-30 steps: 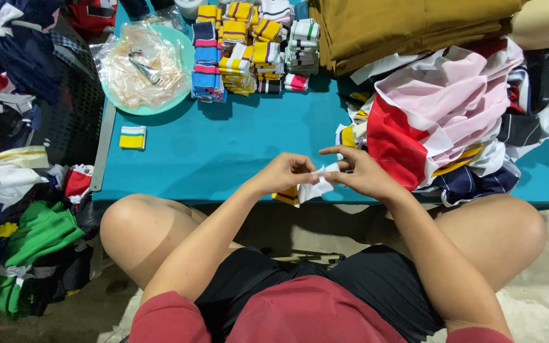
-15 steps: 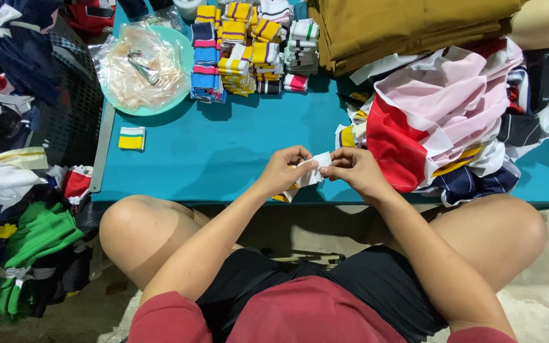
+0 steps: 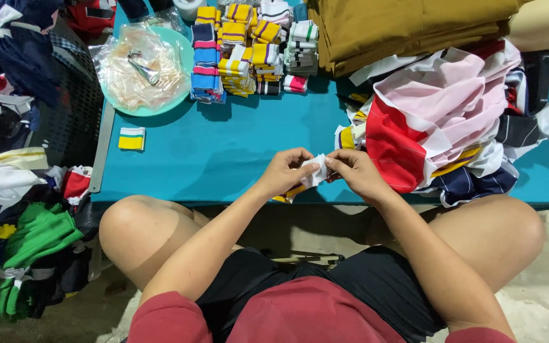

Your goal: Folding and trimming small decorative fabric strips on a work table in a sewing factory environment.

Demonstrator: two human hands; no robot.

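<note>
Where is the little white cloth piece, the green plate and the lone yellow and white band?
white cloth piece (image 3: 316, 170), head view, on its middle between the fingertips.
green plate (image 3: 184, 54), head view, on its bare right rim.
yellow and white band (image 3: 131, 138), head view, on its yellow middle.

I spot one package: a crinkled clear plastic bag on the round green plate, at ten o'clock.
</note>
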